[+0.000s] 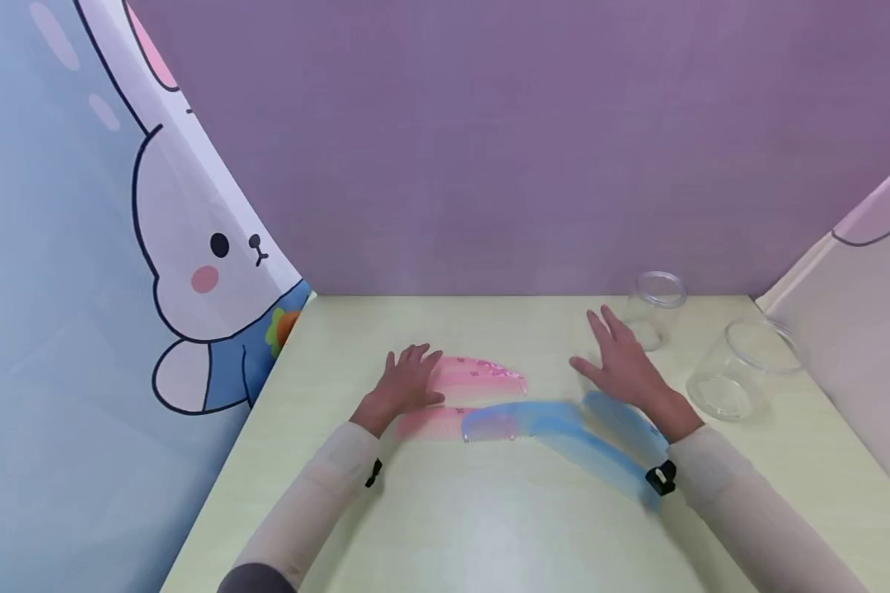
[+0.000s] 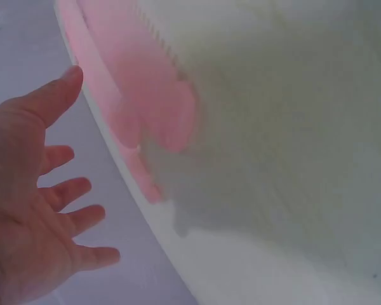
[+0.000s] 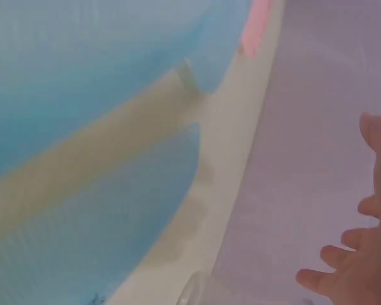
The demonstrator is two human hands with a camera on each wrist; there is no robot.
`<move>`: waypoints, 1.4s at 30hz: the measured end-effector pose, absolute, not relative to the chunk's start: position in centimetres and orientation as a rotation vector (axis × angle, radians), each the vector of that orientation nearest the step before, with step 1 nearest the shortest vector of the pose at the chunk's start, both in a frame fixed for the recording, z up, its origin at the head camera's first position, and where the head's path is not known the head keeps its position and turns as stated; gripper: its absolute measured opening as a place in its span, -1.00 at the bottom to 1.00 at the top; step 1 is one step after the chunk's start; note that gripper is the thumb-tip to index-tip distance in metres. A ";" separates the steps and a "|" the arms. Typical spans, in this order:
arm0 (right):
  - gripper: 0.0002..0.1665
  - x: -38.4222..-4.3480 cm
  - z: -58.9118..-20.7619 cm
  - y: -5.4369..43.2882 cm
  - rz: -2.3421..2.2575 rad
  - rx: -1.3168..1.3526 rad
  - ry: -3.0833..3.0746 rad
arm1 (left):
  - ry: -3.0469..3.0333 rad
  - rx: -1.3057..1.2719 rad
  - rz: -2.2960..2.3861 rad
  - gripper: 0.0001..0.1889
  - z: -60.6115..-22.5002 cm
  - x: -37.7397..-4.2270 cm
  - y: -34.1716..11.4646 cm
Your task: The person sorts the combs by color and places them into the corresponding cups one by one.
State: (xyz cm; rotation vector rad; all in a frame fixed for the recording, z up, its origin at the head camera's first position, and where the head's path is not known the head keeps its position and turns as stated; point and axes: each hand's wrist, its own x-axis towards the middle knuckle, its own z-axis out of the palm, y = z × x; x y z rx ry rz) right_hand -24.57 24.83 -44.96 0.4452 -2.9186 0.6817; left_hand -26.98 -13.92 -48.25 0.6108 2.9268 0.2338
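My left hand (image 1: 404, 383) hovers at the left end of two pink combs, the farther one (image 1: 482, 377) flower-printed, the nearer one (image 1: 426, 423) partly beneath a blue comb (image 1: 500, 416). Its fingers are spread and hold nothing; in the left wrist view, the thumb is apart from the pink comb (image 2: 130, 70). My right hand (image 1: 623, 362) is raised above the table, fingers extended, nothing in it. Below it lie a second blue comb (image 1: 601, 457) and a third (image 1: 615, 416), partly hidden by the wrist. The right wrist view shows blue combs (image 3: 133, 203) close up.
Two clear plastic cups stand at the right: one (image 1: 656, 309) by the back edge, just beyond the right hand, and a larger one (image 1: 734, 379) right of the wrist. A purple panel (image 1: 489, 148) rises behind the pale table (image 1: 475, 519); a rabbit-print sheet (image 1: 193, 288) hangs at left.
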 end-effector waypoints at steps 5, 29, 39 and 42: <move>-0.02 -25.9 -44.1 26.1 0.790 0.309 -2.758 | 2.976 0.670 0.196 -0.24 -48.7 -27.4 -13.6; 0.11 -30.8 -43.3 31.7 1.079 -0.482 -2.535 | 2.918 0.726 0.206 -0.47 -49.8 -27.8 -13.1; 0.10 -31.6 -44.3 32.9 1.118 -0.543 -2.573 | 2.927 0.782 0.243 -0.61 -50.3 -27.8 -13.2; 0.03 -31.9 -44.7 33.3 1.085 -0.542 -2.557 | 2.925 0.786 0.265 -0.58 -50.1 -27.7 -13.3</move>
